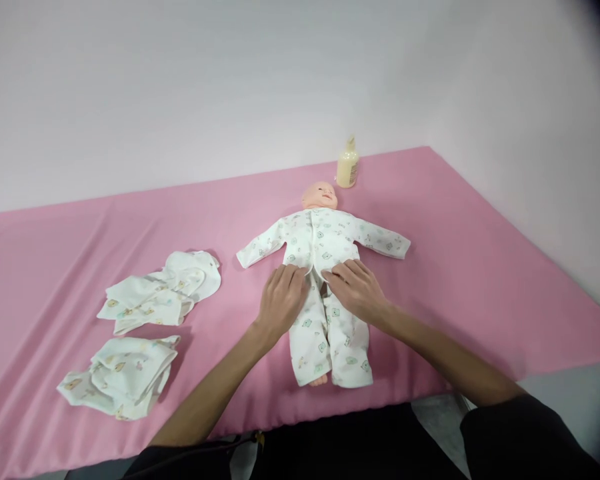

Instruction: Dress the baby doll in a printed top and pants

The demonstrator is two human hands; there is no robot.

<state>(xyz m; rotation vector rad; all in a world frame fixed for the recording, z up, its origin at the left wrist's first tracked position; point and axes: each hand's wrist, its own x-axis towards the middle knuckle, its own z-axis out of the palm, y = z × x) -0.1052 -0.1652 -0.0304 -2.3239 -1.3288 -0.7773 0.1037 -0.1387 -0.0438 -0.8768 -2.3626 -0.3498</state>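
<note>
A baby doll [320,195] lies on its back, head toward the wall, in a white printed baby shirt [325,233] and matching baby pants [349,340]. The shirt's long sleeves are spread out to both sides. At its bottom hem, my left hand [286,295] pinches the edge on the left of the front opening. My right hand [356,287] pinches the hem on the other side of that opening. The two hem edges stand slightly apart between my hands. One of the doll's feet [319,380] peeks from a pant leg; its hands are hidden in the sleeves.
A pump bottle [347,167] of pale yellow liquid stands behind the doll's head. To the left lie two crumpled piles of white printed baby clothes, an upper pile [160,290] and a lower pile [125,375]. A pink cloth [455,267] covers the table, which meets white walls.
</note>
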